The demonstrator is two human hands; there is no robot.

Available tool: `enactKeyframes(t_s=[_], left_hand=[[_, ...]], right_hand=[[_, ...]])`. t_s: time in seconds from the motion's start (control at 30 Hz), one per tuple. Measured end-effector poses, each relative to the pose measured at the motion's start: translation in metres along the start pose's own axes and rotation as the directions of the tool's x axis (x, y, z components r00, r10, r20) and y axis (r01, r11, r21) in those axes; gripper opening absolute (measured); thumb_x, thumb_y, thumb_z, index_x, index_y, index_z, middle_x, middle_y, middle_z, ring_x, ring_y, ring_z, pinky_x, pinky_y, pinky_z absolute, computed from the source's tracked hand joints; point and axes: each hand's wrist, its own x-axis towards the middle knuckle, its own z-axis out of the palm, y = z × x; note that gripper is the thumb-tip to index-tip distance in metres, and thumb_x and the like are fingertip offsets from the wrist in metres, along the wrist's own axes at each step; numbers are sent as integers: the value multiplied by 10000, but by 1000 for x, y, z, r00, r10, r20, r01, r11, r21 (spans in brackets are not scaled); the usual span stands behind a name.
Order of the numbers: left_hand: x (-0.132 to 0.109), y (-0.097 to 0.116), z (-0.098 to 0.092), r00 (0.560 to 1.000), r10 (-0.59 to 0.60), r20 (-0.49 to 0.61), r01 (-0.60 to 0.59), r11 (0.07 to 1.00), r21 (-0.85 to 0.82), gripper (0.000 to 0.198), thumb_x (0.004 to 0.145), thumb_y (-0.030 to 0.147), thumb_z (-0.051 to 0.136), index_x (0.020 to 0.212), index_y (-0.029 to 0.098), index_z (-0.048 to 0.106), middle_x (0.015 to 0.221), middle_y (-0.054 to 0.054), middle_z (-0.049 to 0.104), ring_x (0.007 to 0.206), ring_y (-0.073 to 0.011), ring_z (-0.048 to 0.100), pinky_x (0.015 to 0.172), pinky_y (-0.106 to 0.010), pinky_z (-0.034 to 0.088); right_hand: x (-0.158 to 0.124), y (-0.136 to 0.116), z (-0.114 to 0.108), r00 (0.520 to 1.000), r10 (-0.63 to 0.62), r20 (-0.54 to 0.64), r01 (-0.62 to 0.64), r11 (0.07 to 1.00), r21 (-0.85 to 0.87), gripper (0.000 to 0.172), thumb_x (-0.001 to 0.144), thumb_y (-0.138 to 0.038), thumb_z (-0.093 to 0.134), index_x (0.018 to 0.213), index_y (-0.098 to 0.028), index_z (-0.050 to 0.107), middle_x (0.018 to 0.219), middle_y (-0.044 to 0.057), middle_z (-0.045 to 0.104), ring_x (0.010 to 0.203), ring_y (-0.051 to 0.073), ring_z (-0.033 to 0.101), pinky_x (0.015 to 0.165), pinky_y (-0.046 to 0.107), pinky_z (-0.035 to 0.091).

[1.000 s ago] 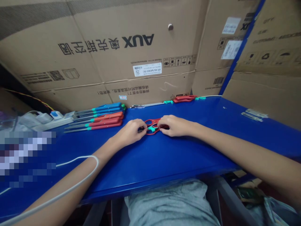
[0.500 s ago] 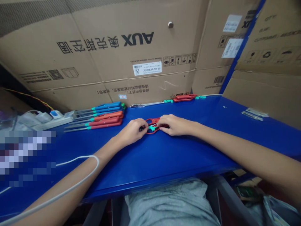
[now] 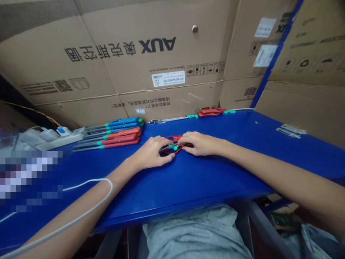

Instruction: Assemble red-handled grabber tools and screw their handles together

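In front of me on the blue table lies an opened red plastic handle shell (image 3: 176,138) with a teal piece (image 3: 174,147) between its parts. My left hand (image 3: 152,152) is at its left side, thumb stretched out and apart from the fingers. A dark, thin part (image 3: 165,148) shows in that gap; its kind is unclear. My right hand (image 3: 197,143) has its fingers curled closed over the shell's right end, with red edges showing beneath them. Both hands partly cover the shell.
Several long tools with blue and red handles (image 3: 122,139) and thin metal shafts lie at left. Behind, along the cardboard (image 3: 140,84), are red handle shells (image 3: 211,112), teal pieces (image 3: 192,116) and thin rods (image 3: 168,119). A white cable (image 3: 88,212) crosses my left forearm. Clear packets (image 3: 291,130) lie right.
My left hand has gone from a pinch at the shell to spread, its thumb now reaching out toward me and to the right. The right hand has barely moved.
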Motion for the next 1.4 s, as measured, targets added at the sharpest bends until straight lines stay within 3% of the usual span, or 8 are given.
enactKeyframes(t_s=[0.2, 0.5, 0.6, 0.73, 0.9, 1.07, 1.27, 1.4], left_hand=[[1, -2, 4, 997, 80, 17, -80, 997, -16, 269, 901, 354, 589, 1102, 216, 703, 1174, -93, 675, 1069, -253, 615, 928, -404, 479], [1, -2, 8, 995, 101, -6, -101, 994, -35, 247, 914, 328, 560, 1090, 222, 698, 1119, -74, 689, 1035, -232, 628, 921, -381, 487], [0, -1, 7, 998, 60, 3, -59, 998, -26, 300, 907, 349, 564, 1167, 214, 632, 1119, -74, 683, 1030, -244, 622, 904, -386, 483], [-1, -1, 6, 999, -52, 0, 52, 998, -31, 514, 860, 432, 607, 1298, 182, 510, 1151, -106, 653, 1020, -267, 610, 874, -404, 485], [-1, 2, 3, 995, -97, 20, 97, 995, 16, 513, 839, 477, 618, 1256, 183, 562, 1033, -101, 674, 946, -272, 614, 824, -403, 475], [0, 2, 2, 1000, -28, 7, 28, 1000, 2, 388, 849, 432, 634, 1154, 192, 632, 1005, -75, 683, 912, -250, 615, 825, -384, 475], [-1, 2, 2, 999, 30, -24, -32, 998, -57, 327, 850, 366, 659, 1121, 184, 645, 1063, -77, 669, 985, -238, 614, 861, -356, 499], [-2, 1, 3, 997, 61, -43, -64, 994, -87, 352, 849, 345, 671, 1162, 190, 631, 1106, -78, 667, 1023, -232, 620, 885, -346, 505]], right_hand=[[2, -4, -2, 1000, 3, 20, -3, 1000, -7, 207, 911, -166, 541, 1032, -130, 705, 993, 120, 694, 965, 231, 610, 872, 358, 452], [1, -5, -4, 999, -3, 38, 3, 1000, 2, 203, 875, -137, 581, 998, -166, 740, 951, 97, 696, 917, 215, 618, 835, 330, 448], [1, -5, -4, 1000, 6, 21, -6, 1000, 20, 202, 870, -127, 576, 990, -157, 735, 950, 97, 697, 909, 208, 619, 819, 317, 449], [0, -6, -5, 1000, 22, -12, -21, 999, 50, 179, 833, -115, 599, 966, -141, 715, 922, 85, 692, 819, 176, 604, 751, 282, 445], [0, -8, -7, 999, 24, -43, -22, 999, 46, 175, 791, -91, 620, 942, -139, 693, 867, 63, 681, 777, 156, 581, 722, 265, 434], [-1, -9, -9, 998, 14, -66, -8, 996, 94, 101, 810, -137, 634, 896, -142, 687, 848, 56, 673, 748, 142, 590, 703, 256, 450], [-3, -9, -6, 968, -51, -245, 68, 996, 62, 134, 826, -211, 644, 925, -130, 683, 936, 95, 648, 876, 190, 595, 810, 317, 475], [-2, -9, -5, 983, -39, -181, 56, 995, 88, 164, 873, -227, 603, 990, -145, 683, 960, 92, 658, 851, 181, 606, 788, 311, 478]])
